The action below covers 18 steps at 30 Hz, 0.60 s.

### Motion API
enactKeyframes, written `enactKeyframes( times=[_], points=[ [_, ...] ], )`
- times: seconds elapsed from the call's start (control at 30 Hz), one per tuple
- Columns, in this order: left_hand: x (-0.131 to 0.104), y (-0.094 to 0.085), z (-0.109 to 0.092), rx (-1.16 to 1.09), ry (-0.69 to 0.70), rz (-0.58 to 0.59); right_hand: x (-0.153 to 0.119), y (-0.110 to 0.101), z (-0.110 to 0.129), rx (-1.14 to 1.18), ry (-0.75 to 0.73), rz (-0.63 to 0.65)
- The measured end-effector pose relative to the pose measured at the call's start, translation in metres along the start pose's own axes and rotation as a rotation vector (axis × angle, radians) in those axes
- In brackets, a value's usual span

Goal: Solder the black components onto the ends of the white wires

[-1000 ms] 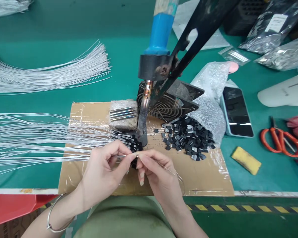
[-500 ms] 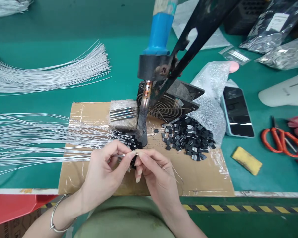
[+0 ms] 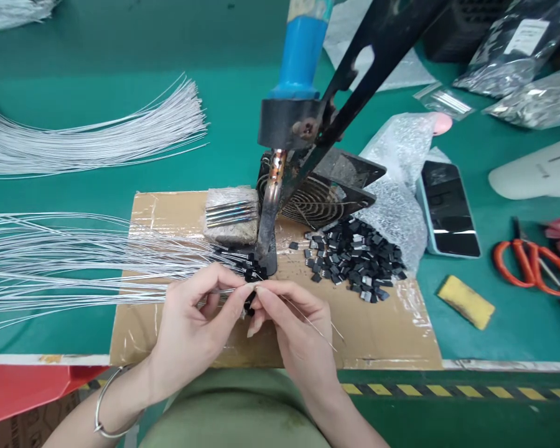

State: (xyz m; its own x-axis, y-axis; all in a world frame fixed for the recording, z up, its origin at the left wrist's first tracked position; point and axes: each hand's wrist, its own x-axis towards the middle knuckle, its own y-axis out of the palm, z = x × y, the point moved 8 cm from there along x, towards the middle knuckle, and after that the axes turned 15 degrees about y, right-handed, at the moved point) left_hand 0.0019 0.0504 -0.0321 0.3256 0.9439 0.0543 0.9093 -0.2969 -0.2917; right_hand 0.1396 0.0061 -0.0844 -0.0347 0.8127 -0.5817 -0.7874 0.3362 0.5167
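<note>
Over the cardboard sheet (image 3: 382, 339), my left hand (image 3: 200, 330) pinches thin wire between thumb and forefinger. My right hand (image 3: 294, 330) meets it tip to tip, closed on thin wire (image 3: 320, 330) whose loose ends stick out to the right. The exact pinch point is hidden by the fingertips. Just behind my hands is a cluster of black connectors (image 3: 254, 269) on the ends of long grey wires (image 3: 74, 261). The soldering iron (image 3: 271, 193), blue-handled and clamped in a black stand (image 3: 378, 62), points down beside them.
Loose black connectors (image 3: 354, 258) lie heaped to the right, before a small fan (image 3: 312, 199). A block with metal rods (image 3: 231, 233) stands left of the iron. Another wire bundle (image 3: 121, 137) lies further back. At right are a phone (image 3: 450, 211), yellow sponge (image 3: 466, 302) and orange-handled scissors (image 3: 522, 264).
My right hand's fingers have shifted and curled slightly at the pinch point, and the wire ends beside it have swung a little. My left hand has barely moved.
</note>
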Motion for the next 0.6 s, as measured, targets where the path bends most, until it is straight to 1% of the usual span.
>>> enactKeyframes(
  times=[0.2, 0.4, 0.5, 0.6],
  points=[
    [0.001, 0.001, -0.002, 0.056, 0.016, 0.017, -0.001, -0.002, -0.002, -0.019, 0.011, -0.007],
    [0.003, -0.002, -0.011, 0.178, 0.069, 0.056, 0.002, -0.001, -0.003, 0.049, 0.102, 0.062],
    [0.004, -0.002, -0.013, 0.216, 0.082, 0.08, 0.003, -0.001, -0.003, 0.032, 0.147, 0.108],
    [0.004, -0.003, -0.014, 0.228, 0.093, 0.075, 0.004, -0.002, -0.003, 0.007, 0.165, 0.128]
  ],
)
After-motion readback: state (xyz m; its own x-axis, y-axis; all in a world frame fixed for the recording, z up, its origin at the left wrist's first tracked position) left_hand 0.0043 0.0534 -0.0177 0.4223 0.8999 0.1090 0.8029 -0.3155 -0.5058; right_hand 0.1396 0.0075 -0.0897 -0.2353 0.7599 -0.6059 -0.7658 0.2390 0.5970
